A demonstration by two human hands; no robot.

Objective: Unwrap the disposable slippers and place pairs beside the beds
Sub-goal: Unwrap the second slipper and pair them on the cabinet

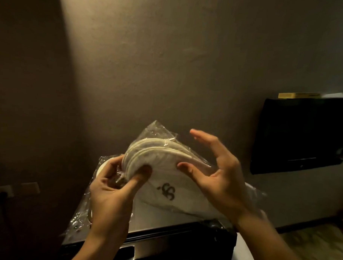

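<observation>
Between both hands' fingers (144, 170), wrapped slippers (165, 180), above the cabinet (182, 239).

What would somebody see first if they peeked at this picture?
First, the white fabric slippers in crinkly clear plastic wrap, held up in the middle. The left hand grips the rounded end, while the right hand touches the side with spread fingers. A black wall-mounted screen hangs on the right.

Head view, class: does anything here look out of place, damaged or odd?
Nothing stands out. The left hand grips the white slippers, still in their crumpled clear plastic wrapper; the right hand is open beside them.
</observation>
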